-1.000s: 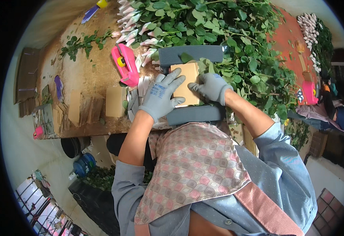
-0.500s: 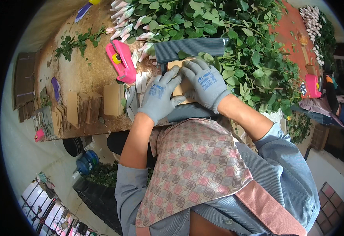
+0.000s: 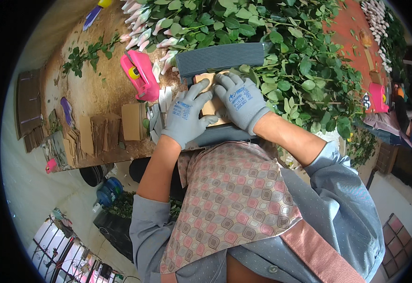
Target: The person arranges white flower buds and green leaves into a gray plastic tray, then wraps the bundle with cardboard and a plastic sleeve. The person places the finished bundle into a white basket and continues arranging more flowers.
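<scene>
My left hand (image 3: pixel 187 115) and my right hand (image 3: pixel 240 100), in grey gloves, press curled fingers onto a tan cardboard piece (image 3: pixel 212 108) with a little pink at its upper edge. My right hand's fingers lie over its top; my left hand grips its left side. The cardboard sits in a dark ribbed holder (image 3: pixel 220 56) with raised sides, partly hidden by my hands and leaves. A pink tape dispenser (image 3: pixel 146 86) with a yellow roll stands to the left. Leafy rose stems (image 3: pixel 300 70) with wrapped pale heads (image 3: pixel 137 19) lie beyond and to the right.
Cardboard stacks (image 3: pixel 102 129) and a purple item (image 3: pixel 66 111) lie on the worn tabletop (image 3: pixel 88 80). Another person (image 3: pixel 406 129) is at the far right beside a red table (image 3: pixel 352 42). A blue water jug (image 3: pixel 109 191) is below the table.
My right hand has moved left and up from the cardboard's right edge to cover its top. My left hand's fingers have drawn slightly lower and leftward on it.
</scene>
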Demonstrator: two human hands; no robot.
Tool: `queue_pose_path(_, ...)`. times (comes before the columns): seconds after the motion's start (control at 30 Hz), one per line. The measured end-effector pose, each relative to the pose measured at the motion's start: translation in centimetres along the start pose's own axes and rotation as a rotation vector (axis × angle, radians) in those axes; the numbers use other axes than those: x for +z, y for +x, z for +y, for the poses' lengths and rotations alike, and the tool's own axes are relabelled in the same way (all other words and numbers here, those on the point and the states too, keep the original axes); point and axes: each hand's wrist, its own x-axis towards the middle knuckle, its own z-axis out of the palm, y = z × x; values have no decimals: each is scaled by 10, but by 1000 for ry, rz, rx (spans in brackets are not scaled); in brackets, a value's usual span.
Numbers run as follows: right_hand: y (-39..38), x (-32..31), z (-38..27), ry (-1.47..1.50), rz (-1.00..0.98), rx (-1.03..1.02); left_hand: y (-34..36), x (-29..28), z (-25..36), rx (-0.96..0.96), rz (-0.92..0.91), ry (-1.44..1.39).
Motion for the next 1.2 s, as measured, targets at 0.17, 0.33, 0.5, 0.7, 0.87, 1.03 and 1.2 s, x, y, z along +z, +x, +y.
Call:
queue_pose_path(0.17,-44,-2,-9,205,309,-135,2,-13,10,15,-6,51)
queue_pose_path(0.33,-95,15,-21,20,289,-303,4,-13,8,90,20,80)
queue_pose_path(0.5,-103,21,-26,-143,188,-318,11,-13,7,122,-1,106)
queue_pose_path(0.7,-100,-34,-31,-242,172,-432,12,-14,5,120,2,82)
queue_pose_path(0.87,-41,-88,-2,-197,-137,-313,17,-14,-9,169,0,-16)
queue_pose_path(1.03,22,-45,43,-99,-249,-88,14,-4,-33,13,3,-696)
queue_pose_path(1.2,31,-1,65,145,-243,-23,-13,-1,-54,-250,240,-796)
